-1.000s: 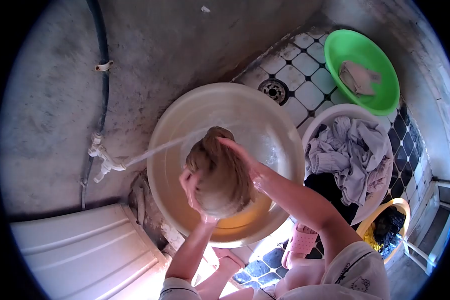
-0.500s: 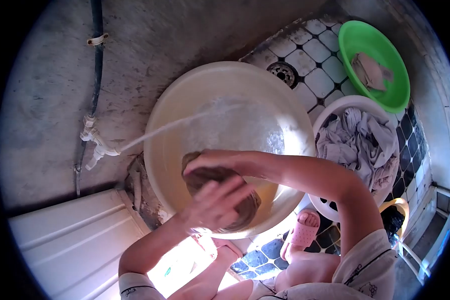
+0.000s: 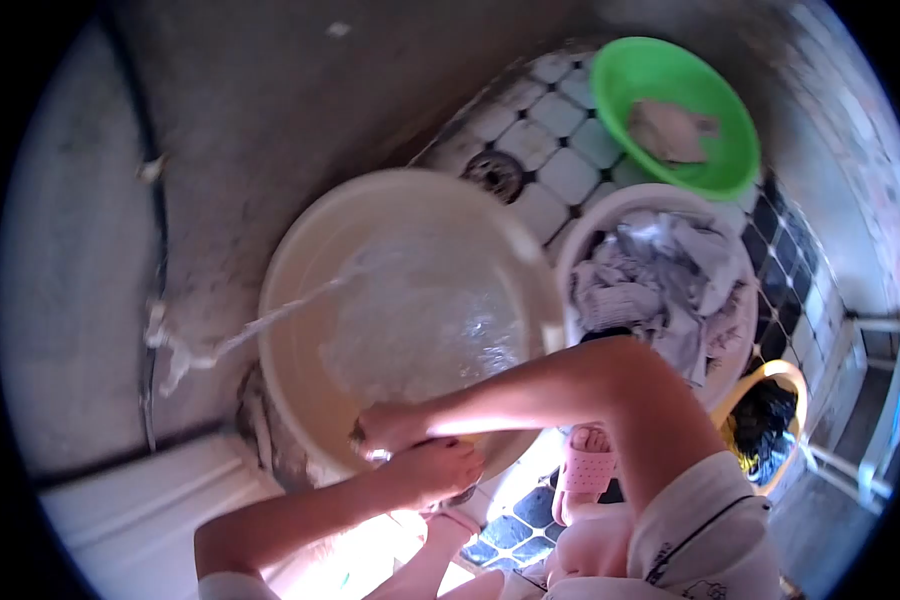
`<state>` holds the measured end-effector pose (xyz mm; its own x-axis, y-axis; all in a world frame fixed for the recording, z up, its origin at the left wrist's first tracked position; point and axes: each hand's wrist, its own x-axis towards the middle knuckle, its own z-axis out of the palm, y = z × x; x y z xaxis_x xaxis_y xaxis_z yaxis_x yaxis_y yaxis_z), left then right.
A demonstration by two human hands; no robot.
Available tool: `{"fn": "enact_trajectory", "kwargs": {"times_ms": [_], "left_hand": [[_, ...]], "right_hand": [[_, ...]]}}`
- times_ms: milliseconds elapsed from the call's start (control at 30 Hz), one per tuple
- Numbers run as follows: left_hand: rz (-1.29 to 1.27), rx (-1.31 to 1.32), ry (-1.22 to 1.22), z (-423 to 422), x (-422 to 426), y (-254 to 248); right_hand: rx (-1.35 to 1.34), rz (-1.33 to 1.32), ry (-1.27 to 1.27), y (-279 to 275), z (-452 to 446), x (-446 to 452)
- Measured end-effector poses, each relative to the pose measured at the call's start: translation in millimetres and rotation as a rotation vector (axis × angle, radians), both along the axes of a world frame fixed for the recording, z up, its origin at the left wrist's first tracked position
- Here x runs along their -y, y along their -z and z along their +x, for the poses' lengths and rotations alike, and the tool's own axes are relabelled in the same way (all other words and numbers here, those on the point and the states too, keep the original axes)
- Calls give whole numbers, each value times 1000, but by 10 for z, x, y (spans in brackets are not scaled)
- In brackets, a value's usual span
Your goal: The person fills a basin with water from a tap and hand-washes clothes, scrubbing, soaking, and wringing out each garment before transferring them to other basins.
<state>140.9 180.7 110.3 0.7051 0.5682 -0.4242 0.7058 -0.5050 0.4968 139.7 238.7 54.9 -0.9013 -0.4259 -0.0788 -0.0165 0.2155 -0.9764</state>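
A brown, wet-looking cloth point(image 3: 357, 436) is bunched up at the near side of the large cream tub point(image 3: 282, 262). My right hand point(image 3: 392, 430) grips it, with the arm reaching across from the right. My left hand point(image 3: 436, 472) is closed over the bundle just nearer to me, and the two hands touch or nearly touch. Between them they hide most of the cloth. Water point(image 3: 280, 313) streams from the tap point(image 3: 182, 357) on the left and ripples the water in the tub.
Right of the tub, a pale basin point(image 3: 582, 235) holds grey clothes point(image 3: 660, 275). Behind it, a green basin point(image 3: 730, 170) contains a beige cloth point(image 3: 670, 130). A yellow container point(image 3: 792, 375) with dark items stands at right. A drain point(image 3: 494, 177) lies in the tiled floor.
My hands have drawn the brown cloth together and lowered it toward the near rim; it is now mostly covered. The view has shifted, so the basins appear further left. Water keeps running.
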Motion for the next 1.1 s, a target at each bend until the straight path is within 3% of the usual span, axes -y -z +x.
{"fn": "enact_trajectory", "kwargs": {"times_ms": [67, 267, 367, 400, 433, 467, 533, 567, 600, 633, 667, 767, 800, 900, 933, 1000, 1033, 1067, 1100], "left_hand": [[48, 24, 42, 66, 43, 50], [-219, 24, 185, 215, -198, -9], [138, -24, 293, 221, -426, -87], [-56, -234, 294, 305, -676, -124], [59, -191, 233, 257, -863, -162], [183, -149, 169, 194, -1066, -203], [746, 384, -174, 100, -1505, -354], [955, 78, -235, 83, -1748, -501], [1032, -29, -465, 139, -1978, -626], [1098, -63, -639, 194, -2216, -729], [1155, -97, -817, 213, -2423, -792], [672, 575, -1253, 119, -2750, -787], [653, 547, -1224, 107, -2721, -743], [710, 420, -1049, -47, -2481, -462], [797, 347, -935, -148, -2332, -276], [699, 323, -945, -253, -1995, -60], [577, 337, -1031, -286, -1822, 57], [449, 350, -1112, -297, -1665, 152], [412, 356, -1113, -282, -1533, 205]], "right_hand": [[116, 71, 48, -46, 69, 49], [173, 32, 116, 73, 214, 108], [133, -35, 131, 64, 272, -278], [77, 10, 100, -4, 302, -578], [245, -85, 237, -94, 375, -909], [358, 11, 378, -68, 365, -1245], [85, -183, 651, -339, 811, -2056], [-70, -253, 760, -473, 1034, -2462], [41, -614, 948, -370, 1165, -2938], [81, -993, 1152, -266, 1296, -3414], [3, -1009, 1266, -526, 1521, -3630], [-98, -1011, 1639, -955, 1962, -4299], [143, -885, 1841, -965, 2148, -4454], [302, -51, 2015, -629, 2522, -4405], [228, 264, 1767, -207, 2777, -4397], [549, 806, 1487, -150, 2759, -3609], [496, 1160, 1355, 96, 2788, -3248], [345, 1335, 1306, 362, 2895, -2984], [406, 1199, 1300, 430, 2906, -2947]]}}
